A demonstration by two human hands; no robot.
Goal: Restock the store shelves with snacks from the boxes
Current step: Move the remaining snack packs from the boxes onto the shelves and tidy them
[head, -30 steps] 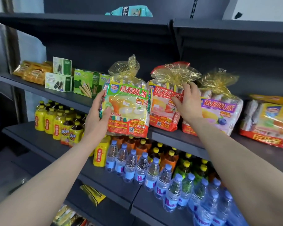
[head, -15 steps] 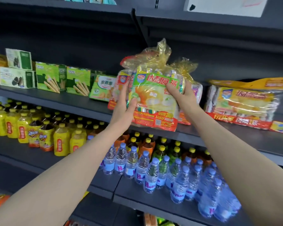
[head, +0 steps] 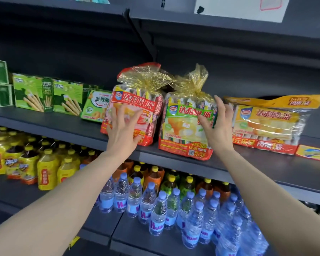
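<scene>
While no box shows anywhere in view, the middle shelf already carries a fair row of snacks, so I judge the restocking well advanced on this level, though how much stock waits outside the view cannot be told. Along that shelf, from the person's left, stand green stick boxes, a small green pack, a red bag, a green bag and a wide yellow bag lying flat at the right end. Both tied bags stand upright near the front edge, just beside each other, their gold tops touching. Below them, the lower shelf holds yellow bottles and water bottles, which look fully stocked. Bare shelf remains in front of and right of the yellow bag, so more could fit there. On the red bag, the left hand lies flat against the printed front with its fingers spread and straight, pressing and not gripping. At the green bag's upper right corner, the right hand curls round the edge: the thumb sits on the front label and the other fingers reach over the side toward the yellow bag. I judge the step in hand to be squaring these two bags into line.
</scene>
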